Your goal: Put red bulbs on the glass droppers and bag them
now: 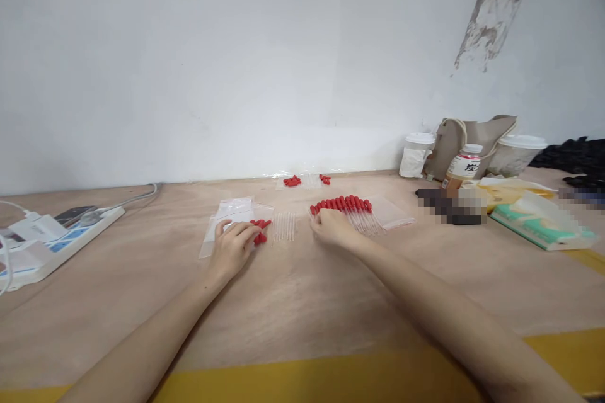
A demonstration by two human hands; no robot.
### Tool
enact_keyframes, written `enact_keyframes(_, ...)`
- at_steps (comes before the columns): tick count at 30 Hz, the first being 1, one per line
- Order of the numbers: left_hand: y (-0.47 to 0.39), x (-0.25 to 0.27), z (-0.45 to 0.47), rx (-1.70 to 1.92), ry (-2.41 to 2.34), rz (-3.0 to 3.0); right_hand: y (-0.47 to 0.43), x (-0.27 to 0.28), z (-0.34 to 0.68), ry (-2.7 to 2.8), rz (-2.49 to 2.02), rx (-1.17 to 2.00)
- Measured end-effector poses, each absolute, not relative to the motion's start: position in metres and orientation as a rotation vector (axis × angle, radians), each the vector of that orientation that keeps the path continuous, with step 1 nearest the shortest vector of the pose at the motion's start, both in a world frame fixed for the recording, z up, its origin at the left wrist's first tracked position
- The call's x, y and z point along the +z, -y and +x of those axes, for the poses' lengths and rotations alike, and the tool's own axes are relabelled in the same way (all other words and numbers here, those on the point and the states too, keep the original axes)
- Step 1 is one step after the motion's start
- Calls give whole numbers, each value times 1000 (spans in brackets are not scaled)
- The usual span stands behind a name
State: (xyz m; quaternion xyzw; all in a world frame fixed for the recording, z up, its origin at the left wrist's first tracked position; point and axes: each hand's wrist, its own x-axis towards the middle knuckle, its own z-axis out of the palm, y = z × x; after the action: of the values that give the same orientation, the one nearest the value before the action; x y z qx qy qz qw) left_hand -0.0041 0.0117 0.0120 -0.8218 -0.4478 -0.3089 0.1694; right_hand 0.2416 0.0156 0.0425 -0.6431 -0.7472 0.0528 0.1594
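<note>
My left hand (234,245) rests at the edge of a small pile of red rubber bulbs (260,236), fingers bent and apart, fingertips at the bulbs. Under and behind it lie clear plastic bags (235,206). Several thin clear tubes (284,227) lie side by side between my hands. At the left end of a fanned row of droppers with red bulbs (350,203), my right hand (333,227) is closed in a pinch. It appears to grip the end dropper, whose tube is largely hidden by the fingers. Beside the row lies another clear bag (390,213).
Bags with more red bulbs (292,181) lie by the wall. On the left is a power strip (70,245) with chargers and a phone. To the right stand a drink bottle (462,170), paper cups (418,154), a grey bag (444,145) and a tissue pack (543,223).
</note>
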Motion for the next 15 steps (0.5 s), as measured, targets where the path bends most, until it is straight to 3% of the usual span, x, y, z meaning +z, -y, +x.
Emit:
enact_keyframes(4, -1, 12, 10, -1008, 1039, -2584, 7, 20, 278, 2125, -1538, 51)
enact_keyframes(9, 16, 10, 28, -888, 879, -2916, 17, -8, 299, 2133, -1210, 48)
enact_keyframes(15, 22, 7, 48, -903, 1159, -2880, 18, -17, 295, 2197, -1170, -58)
